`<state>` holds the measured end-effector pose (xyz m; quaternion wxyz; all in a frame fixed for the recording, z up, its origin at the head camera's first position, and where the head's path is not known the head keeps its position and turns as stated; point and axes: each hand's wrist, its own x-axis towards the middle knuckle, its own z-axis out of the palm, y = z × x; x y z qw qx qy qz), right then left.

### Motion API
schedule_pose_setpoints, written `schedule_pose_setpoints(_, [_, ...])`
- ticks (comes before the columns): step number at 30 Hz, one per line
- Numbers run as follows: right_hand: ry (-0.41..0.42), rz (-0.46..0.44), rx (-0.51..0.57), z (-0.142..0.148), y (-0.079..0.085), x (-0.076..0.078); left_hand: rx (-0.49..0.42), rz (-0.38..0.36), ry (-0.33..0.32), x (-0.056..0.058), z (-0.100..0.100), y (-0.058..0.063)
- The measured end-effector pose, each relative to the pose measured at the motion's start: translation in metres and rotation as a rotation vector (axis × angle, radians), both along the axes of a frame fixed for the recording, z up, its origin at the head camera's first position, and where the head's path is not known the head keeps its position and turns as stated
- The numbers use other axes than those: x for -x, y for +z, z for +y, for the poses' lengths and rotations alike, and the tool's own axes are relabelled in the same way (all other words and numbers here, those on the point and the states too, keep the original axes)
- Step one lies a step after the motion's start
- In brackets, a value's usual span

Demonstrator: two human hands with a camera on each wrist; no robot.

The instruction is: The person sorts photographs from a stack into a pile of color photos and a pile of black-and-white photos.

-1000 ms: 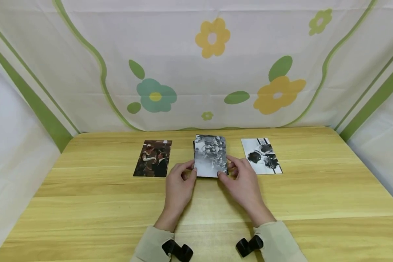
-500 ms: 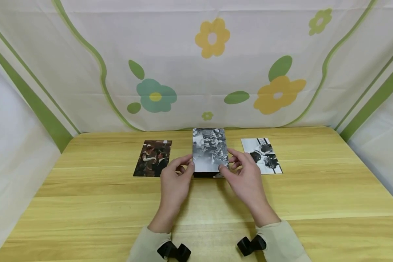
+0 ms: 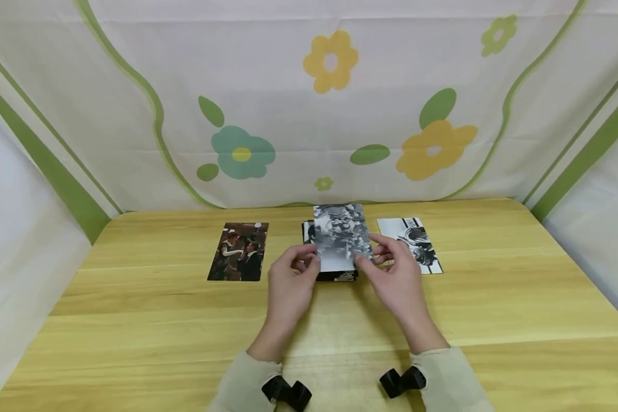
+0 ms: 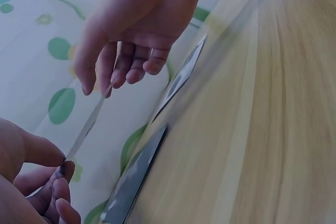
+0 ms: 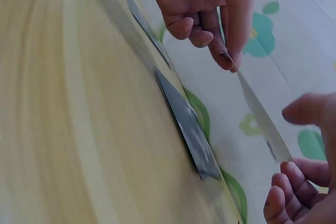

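Observation:
A black-and-white photo card is held tilted above a stack of similar cards at the table's middle back. My left hand pinches its near left edge between thumb and fingers. At the right edge is my right hand; the right wrist view shows its fingertips touching the card from below, with the thumb apart from it. In both wrist views the card appears nearly edge-on, above the stack. The stack's upper face is largely hidden by the raised card.
A colour photo card of two people lies left of the stack. On the right lies a black-and-white card, partly covered by my right hand. The wooden table meets a flower-printed curtain at the back.
The top card has lifted off the stack, first up and back, then shifting right. Both hands have moved right with it, uncovering more of the stack's left side and near edge.

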<state>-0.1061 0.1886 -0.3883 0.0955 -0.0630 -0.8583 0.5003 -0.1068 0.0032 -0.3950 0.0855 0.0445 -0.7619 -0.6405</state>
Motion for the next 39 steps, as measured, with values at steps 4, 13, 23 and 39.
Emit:
schedule_pose_setpoints(4, [-0.090,-0.022,0.022,0.016,0.001,0.003,-0.009,-0.032,-0.066,0.007,0.020,0.001])
schedule_pose_setpoints(13, [-0.238,-0.086,0.054,0.056,0.002,0.008,-0.025,-0.086,-0.121,0.019,0.066,-0.003])
schedule_pose_setpoints(23, [-0.333,-0.161,0.059,0.098,0.004,0.009,-0.080,-0.096,-0.158,0.020,0.111,0.002])
schedule_pose_setpoints(39, [-0.259,-0.259,-0.166,0.116,-0.021,0.013,0.227,-0.267,-0.340,0.019,0.122,0.002])
